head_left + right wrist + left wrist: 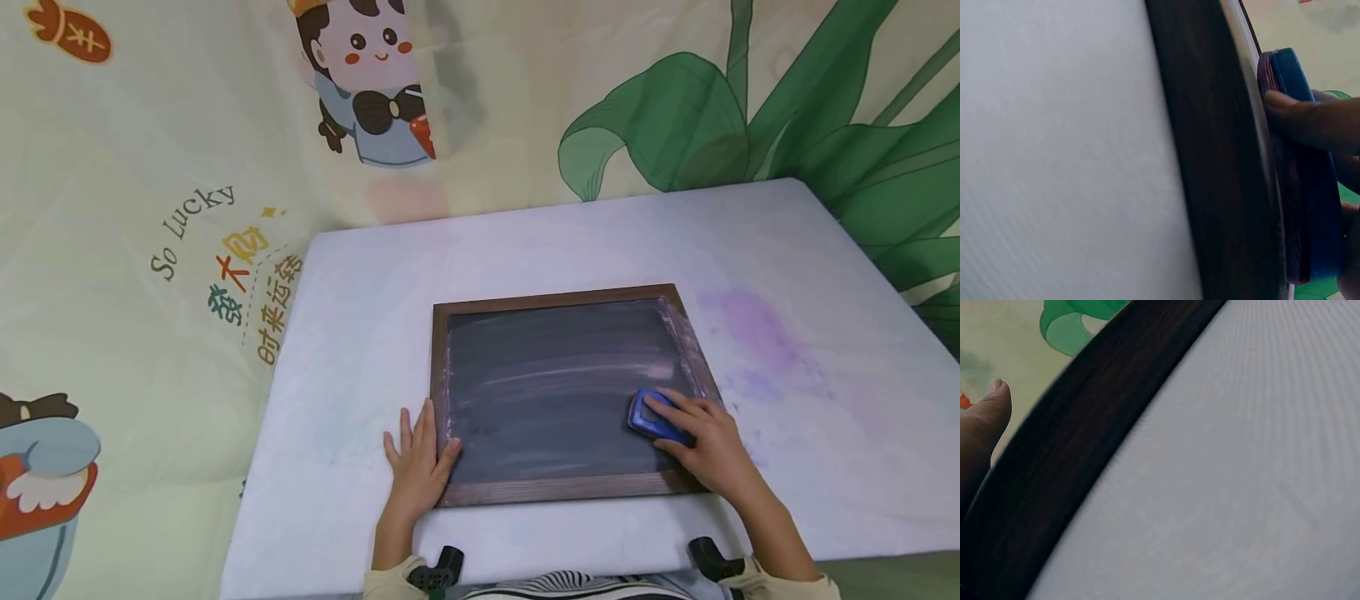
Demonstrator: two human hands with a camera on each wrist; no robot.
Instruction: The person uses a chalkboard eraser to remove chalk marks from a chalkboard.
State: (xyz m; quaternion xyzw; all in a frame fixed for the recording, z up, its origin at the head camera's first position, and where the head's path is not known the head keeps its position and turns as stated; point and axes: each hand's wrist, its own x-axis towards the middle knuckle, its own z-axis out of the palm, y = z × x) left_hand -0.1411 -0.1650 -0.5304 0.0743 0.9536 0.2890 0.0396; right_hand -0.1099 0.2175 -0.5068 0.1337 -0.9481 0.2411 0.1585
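Note:
A blackboard [555, 375] in a brown wooden frame lies on the white-covered table, with pale chalk smears across its dark surface. My right hand [708, 437] grips a blue chalkboard eraser [651, 415] on the right part of the board. In the right wrist view the thumb presses the side of the eraser [1319, 212], whose dark layered felt faces the board. My left hand [420, 467] rests at the frame's lower left corner, fingers spread, thumb over the frame's edge. The left wrist view shows the thumb [991, 419] beside the dark frame [1079, 425].
Purple and blue chalk stains [765, 333] mark the table cover [360, 333] right of the board. A printed curtain [495, 108] with cartoon figures and green leaves hangs behind and to the left. Black wrist devices [447, 567] sit by both sleeves at the near edge.

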